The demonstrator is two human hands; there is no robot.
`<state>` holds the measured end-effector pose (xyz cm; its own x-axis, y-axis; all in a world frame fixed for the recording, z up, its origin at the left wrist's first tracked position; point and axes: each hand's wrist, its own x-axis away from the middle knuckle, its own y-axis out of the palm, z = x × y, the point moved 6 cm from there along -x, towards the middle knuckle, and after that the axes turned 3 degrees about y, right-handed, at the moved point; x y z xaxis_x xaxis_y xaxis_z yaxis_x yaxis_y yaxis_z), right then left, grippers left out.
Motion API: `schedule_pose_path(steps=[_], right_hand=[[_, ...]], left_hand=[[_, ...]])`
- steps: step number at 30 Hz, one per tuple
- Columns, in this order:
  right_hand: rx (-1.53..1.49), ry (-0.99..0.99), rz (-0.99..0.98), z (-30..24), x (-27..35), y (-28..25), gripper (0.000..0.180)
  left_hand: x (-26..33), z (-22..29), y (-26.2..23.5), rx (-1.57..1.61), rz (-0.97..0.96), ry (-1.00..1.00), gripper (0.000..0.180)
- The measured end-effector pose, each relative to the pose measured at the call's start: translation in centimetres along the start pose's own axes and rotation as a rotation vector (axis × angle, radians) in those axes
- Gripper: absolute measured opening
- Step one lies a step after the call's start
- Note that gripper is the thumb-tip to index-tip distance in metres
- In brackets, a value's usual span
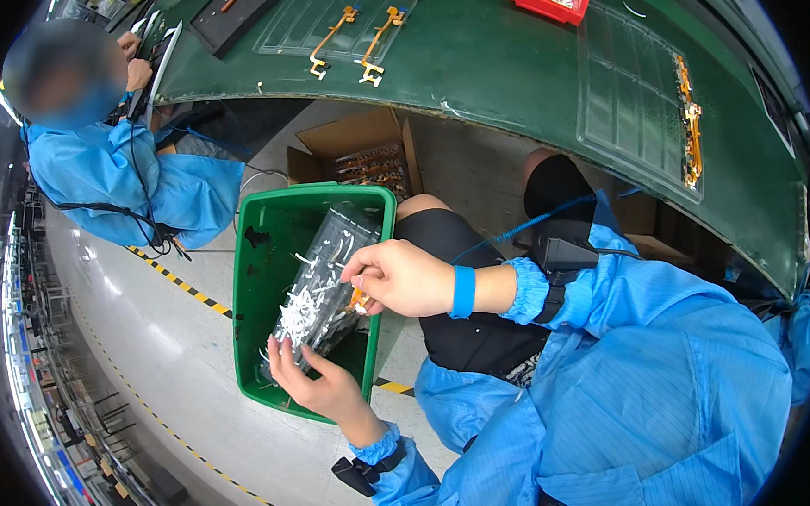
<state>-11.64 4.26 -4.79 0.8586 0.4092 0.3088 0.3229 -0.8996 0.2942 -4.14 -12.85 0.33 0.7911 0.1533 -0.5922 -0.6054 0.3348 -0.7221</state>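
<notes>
The co-worker [132, 182] has a blurred face [62, 74]; the right hand [402, 276] partly hides an orange strip [360, 301] from me; a clear tray [341, 231] obscures part of the green bin [318, 191]; the red box [543, 7] is cut off above.

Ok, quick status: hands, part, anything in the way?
Right hand pinching small orange part. Left hand, fingers spread, at lower end of clear tray. Loose white strips litter it, over green bin.
</notes>
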Motion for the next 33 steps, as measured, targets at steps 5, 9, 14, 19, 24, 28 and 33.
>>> schedule_pose_path(steps=[5, 9, 14, 19, 24, 28, 33], right_hand=[[0.113, -0.051, -0.023, -0.7, 0.6, 0.6, 0.02], [0.261, -0.207, 0.032, -1.7, 0.9, 0.4, 0.019], [0.356, -0.267, 0.046, -2.3, 1.3, 0.1, 0.017], [0.437, -0.362, -0.013, -3.6, 2.0, 0.2, 0.018], [0.464, -0.386, -0.084, -4.2, 2.5, 1.0, 0.016], [0.415, -0.413, -0.037, -4.5, 2.6, 0.5, 0.016], [0.234, -0.283, -0.064, -4.0, 2.4, -0.3, 0.019]], left_hand=[[0.4, 4.8, 1.1, 0.301, -0.161, 0.233, 0.028], [0.4, 5.1, 2.0, 0.325, -0.173, 0.239, 0.019], [0.4, 5.4, 2.1, 0.345, -0.184, 0.205, 0.014], [-0.2, 4.2, 2.8, 0.565, -0.352, 0.003, 0.009], [0.6, 1.8, 4.0, 1.133, -0.48, -0.489, 0.004], [0.9, -0.3, 3.3, 1.092, -0.197, -0.588, 0.004], [2.5, -5.8, 1.8, 0.321, 0.063, -0.424, 0.015]])
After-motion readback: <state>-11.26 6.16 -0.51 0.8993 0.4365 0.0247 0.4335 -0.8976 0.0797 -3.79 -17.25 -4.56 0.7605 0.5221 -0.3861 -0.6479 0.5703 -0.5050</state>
